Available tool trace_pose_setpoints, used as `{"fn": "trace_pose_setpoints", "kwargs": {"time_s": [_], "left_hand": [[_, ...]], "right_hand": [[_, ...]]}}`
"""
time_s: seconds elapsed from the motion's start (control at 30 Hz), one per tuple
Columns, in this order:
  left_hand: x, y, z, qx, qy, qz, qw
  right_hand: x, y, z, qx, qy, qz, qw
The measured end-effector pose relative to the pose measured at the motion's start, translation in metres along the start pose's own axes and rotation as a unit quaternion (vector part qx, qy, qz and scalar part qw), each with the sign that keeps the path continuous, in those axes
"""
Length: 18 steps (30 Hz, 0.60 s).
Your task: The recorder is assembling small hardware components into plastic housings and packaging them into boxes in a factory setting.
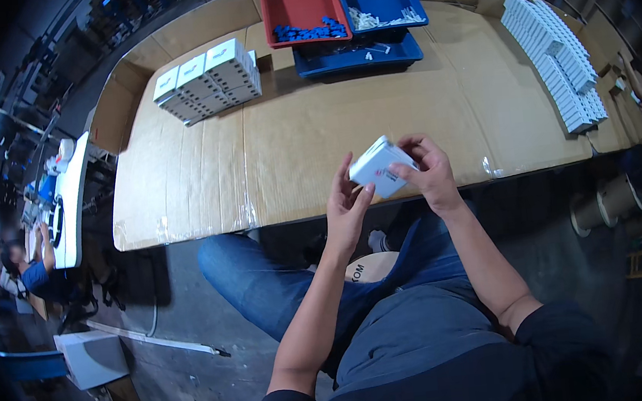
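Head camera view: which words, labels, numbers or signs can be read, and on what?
White box between left hand and right hand: small print, too small to read.
Stacked white boxes: dark marks on top, too small to read.
Dark shirt: yellow lettering, wording not copied.
Round tan disc: dark lettering, wording not copied.

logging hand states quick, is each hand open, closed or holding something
Left hand: partly curled at the left side of a white rectangular box-shaped item; grip cannot be told.
Right hand: closed, holding that item's right side.

Trays (pixel 302 1) behind the held box (pixel 378 170), between stacked boxes (pixel 210 87) left and rowed pieces (pixel 553 54) right.
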<state>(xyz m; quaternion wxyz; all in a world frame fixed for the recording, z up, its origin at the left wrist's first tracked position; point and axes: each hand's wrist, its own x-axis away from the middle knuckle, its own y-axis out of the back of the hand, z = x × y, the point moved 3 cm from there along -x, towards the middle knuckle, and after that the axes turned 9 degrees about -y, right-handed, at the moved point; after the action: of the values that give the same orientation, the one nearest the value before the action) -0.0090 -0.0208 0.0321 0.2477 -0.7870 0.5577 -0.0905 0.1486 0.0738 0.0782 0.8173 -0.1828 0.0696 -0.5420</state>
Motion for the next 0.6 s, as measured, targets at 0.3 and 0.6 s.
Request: {"fn": "trace_pose_setpoints", "kwargs": {"time_s": [0.3, 0.6], "left_hand": [[-0.005, 0.007, -0.012, -0.039, -0.026, 0.04, 0.998], [-0.001, 0.008, -0.016, -0.017, -0.063, 0.067, 0.996]], "right_hand": [[0.0, 0.001, -0.017, 0.09, -0.078, 0.14, 0.983], [0.009, -0.002, 0.001, 0.185, -0.006, 0.175, 0.967]]}}
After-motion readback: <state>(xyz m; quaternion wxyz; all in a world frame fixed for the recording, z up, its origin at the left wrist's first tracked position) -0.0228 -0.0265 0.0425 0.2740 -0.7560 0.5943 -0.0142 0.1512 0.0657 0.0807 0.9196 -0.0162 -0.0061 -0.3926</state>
